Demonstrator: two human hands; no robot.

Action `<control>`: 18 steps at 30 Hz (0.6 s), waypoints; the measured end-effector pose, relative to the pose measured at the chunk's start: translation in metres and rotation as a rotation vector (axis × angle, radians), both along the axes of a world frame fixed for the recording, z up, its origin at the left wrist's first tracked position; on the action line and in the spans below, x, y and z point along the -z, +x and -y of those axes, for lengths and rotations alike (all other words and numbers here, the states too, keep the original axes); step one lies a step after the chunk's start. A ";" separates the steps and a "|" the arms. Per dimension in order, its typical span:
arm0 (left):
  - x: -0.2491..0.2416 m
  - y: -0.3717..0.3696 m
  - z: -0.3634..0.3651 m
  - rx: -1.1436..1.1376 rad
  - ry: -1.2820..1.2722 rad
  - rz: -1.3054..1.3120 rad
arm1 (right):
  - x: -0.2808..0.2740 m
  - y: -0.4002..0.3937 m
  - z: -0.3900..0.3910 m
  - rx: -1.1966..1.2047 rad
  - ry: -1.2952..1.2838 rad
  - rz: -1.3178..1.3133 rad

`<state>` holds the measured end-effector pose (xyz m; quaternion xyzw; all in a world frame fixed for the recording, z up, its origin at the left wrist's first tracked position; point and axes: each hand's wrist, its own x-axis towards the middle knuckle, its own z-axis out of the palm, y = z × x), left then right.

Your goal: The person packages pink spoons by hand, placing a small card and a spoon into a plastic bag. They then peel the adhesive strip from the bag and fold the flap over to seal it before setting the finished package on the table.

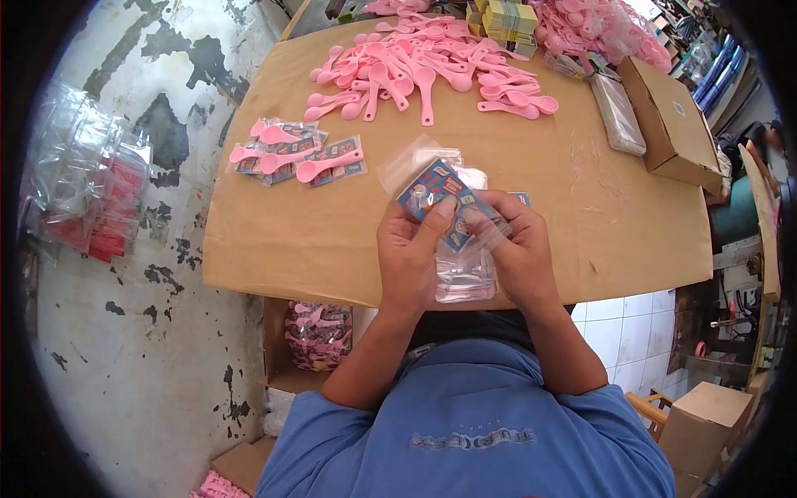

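Observation:
My left hand (pixel 408 259) pinches a blue printed card (pixel 433 184), thumb on its face. From the other side, my right hand (pixel 528 256) grips the lower end of the card and the clear plastic bag (pixel 402 166) around it, fingers closed. Below my hands lies a stack of clear plastic bags (pixel 466 288), near the table's front edge. Off to the left, several pink measuring spoons (pixel 309 169) rest on bagged blue cards (pixel 339 169). A corner of another blue card shows behind my right hand.
A large heap of pink spoons (pixel 426 87) covers the back of the brown-papered table (pixel 631 232). Behind it are stacked card bundles (pixel 508 18) and bagged pink spoons (pixel 598 33). An open cardboard box (pixel 671 124) stands at the right edge, beside a white packet (pixel 618 114).

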<state>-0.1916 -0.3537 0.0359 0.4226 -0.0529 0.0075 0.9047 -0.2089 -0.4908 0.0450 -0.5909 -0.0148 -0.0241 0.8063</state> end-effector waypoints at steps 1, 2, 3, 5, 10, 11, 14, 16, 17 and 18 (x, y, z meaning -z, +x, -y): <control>-0.003 0.003 -0.001 0.011 -0.026 0.009 | 0.001 -0.001 0.001 -0.013 -0.012 -0.017; -0.006 0.005 -0.001 0.008 -0.053 0.024 | 0.001 -0.003 0.004 -0.027 -0.023 -0.033; -0.009 0.007 -0.001 0.004 -0.080 0.038 | 0.002 -0.004 0.006 -0.041 -0.035 -0.050; -0.014 0.010 -0.001 0.024 -0.160 0.040 | 0.007 -0.008 0.003 -0.017 -0.077 -0.066; -0.020 0.010 0.003 0.116 -0.375 -0.016 | -0.002 -0.013 -0.007 0.028 -0.019 -0.047; -0.019 0.009 0.002 0.111 -0.389 -0.010 | -0.005 -0.013 -0.009 0.035 -0.011 -0.043; -0.014 0.009 0.001 0.120 -0.428 0.021 | -0.005 -0.012 -0.008 0.020 -0.037 -0.054; -0.010 0.010 0.004 0.163 -0.444 0.060 | -0.002 -0.011 -0.005 0.022 -0.076 -0.044; -0.010 0.010 0.006 0.174 -0.452 0.059 | 0.002 -0.009 -0.005 0.031 -0.099 -0.027; -0.010 0.010 0.007 0.184 -0.460 0.056 | 0.005 -0.007 -0.005 0.039 -0.121 -0.011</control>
